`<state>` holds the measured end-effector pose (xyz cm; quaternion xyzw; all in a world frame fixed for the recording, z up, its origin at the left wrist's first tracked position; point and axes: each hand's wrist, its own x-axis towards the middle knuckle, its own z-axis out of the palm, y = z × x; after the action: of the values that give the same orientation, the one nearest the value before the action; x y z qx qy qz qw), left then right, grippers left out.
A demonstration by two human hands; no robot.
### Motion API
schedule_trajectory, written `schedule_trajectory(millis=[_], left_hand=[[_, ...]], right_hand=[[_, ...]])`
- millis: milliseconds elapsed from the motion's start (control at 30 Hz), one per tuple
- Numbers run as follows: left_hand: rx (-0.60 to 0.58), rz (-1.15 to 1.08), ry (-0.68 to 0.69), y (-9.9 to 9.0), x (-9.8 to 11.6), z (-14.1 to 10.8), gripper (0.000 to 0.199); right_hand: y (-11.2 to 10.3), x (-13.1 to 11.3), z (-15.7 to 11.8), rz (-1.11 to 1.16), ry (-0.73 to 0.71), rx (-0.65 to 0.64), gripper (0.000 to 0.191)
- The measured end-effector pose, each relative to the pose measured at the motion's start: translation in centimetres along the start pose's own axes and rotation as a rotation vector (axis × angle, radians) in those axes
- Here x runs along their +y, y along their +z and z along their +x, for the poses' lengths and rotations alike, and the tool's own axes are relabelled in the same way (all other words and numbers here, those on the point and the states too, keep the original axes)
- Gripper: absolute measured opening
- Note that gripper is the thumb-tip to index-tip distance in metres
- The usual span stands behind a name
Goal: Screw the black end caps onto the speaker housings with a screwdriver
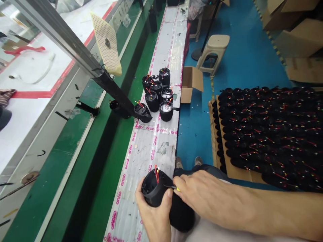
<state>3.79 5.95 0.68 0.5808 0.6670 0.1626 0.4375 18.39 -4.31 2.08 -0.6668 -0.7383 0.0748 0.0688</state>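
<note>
My left hand is wrapped round a black fabric-covered cylindrical housing, which lies tilted with its open end up and to the left. Red wires with small connectors stick out of that open end. A small tool with a thin dark tip and a yellow handle is pinched in my right hand. Its tip touches the housing near the rim, close to my left thumb. Whether the tip is a blade or a flat pry end cannot be made out.
Several similar black housings with wires stand further along the bench, which is covered in printed white sheeting. A metal post slants across the left. Many more housings fill stacked cardboard at right, near an open box and plastic stool.
</note>
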Motion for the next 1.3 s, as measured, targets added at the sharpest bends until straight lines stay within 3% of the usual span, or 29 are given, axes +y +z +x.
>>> schedule_trajectory(millis=[267,433,533,833,1067,1300], left_hand=[[-0.059,-0.083,0.007,0.0,-2.2,0.7,0.074],[-0.146,-0.396,-0.156,0.5,-2.8,0.6,0.079],[-0.14,-0.449,-0.183,0.6,-3.3,0.8,0.081],[-0.142,-0.432,-0.113,0.2,-3.6,0.9,0.084],[-0.148,-0.381,-0.102,0.2,-3.4,0.8,0.085],[-0.119,-0.196,-0.045,-0.2,-1.8,0.6,0.08]], right_hand=[[-0.5,-0.8,-0.1,-0.061,0.022,-0.113,0.027],[-0.3,-0.3,-1.0,0.075,0.062,-0.057,0.014],[-0.2,0.1,-1.1,0.106,0.093,-0.026,0.01],[-1.0,-0.1,0.8,0.046,0.022,-0.099,0.009],[-0.4,-0.2,0.1,0.036,0.044,-0.071,0.005],[-0.7,0.5,0.1,0.066,-0.018,-0.112,0.011]])
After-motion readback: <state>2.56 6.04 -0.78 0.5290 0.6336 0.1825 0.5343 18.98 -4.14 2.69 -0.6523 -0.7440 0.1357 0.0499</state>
